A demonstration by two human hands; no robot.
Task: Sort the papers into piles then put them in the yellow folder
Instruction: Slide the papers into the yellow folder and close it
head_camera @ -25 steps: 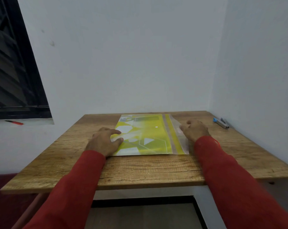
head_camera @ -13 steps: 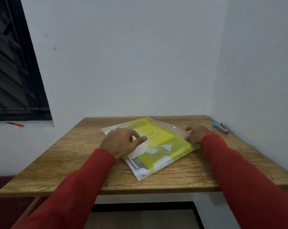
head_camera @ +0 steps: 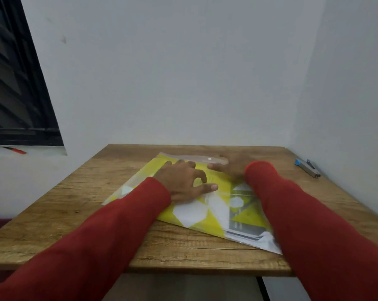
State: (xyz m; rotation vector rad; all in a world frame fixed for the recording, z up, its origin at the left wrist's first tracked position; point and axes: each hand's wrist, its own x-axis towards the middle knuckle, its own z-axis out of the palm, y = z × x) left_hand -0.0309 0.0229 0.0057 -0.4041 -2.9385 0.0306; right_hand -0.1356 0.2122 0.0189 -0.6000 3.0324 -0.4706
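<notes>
Two hands lay on the yellow folder (head_camera: pixel 205 211). The left hand (head_camera: pixel 184 181) pressed down on the middle of it, with its fingers spread and bent a little and its thumb stuck out to the right. It did not grab anything. The right hand (head_camera: pixel 231 167) rested at the far end of the folder, on the clear flap with the small white snap button (head_camera: pixel 209 158). That hand was blurry, so I could not tell if its fingers pinched the flap or only touched it. Both arms wore red sleeves (head_camera: pixel 309 224).

The folder lay flat on the wooden bench (head_camera: pixel 75 213), turned at a slant, with one corner near the front edge on the right. It had white shapes printed on it, and some white and grey paper showed through at that near corner.

A small grey tool with a blue end (head_camera: pixel 307 168) lay on the bench near the right wall, well apart from the folder. A red pen (head_camera: pixel 15 150) lay on the sill under a dark window (head_camera: pixel 14 83) on the left.
</notes>
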